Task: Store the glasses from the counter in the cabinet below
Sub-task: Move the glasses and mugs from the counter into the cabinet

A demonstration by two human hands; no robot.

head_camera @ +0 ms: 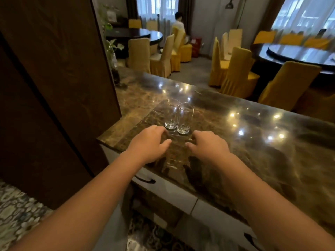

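Two clear drinking glasses stand upright side by side on the brown marble counter (253, 142), the left glass (171, 115) touching the right glass (184, 118). My left hand (148, 144) hovers just in front of and left of them, its fingers relaxed and spread, holding nothing. Just right of the glasses' bases is my right hand (208, 145), also with loose fingers and empty. Neither hand grips a glass. Below the counter edge runs the white cabinet front (172, 192) with a dark handle (145, 180); a door below it looks ajar, showing a dark interior.
A tall dark wooden panel (54, 87) rises at the counter's left end. A plant in a glass vase (114, 60) stands at the far left of the counter. Beyond are round tables, yellow-covered chairs (235, 69) and a person at the back. Patterned carpet lies below.
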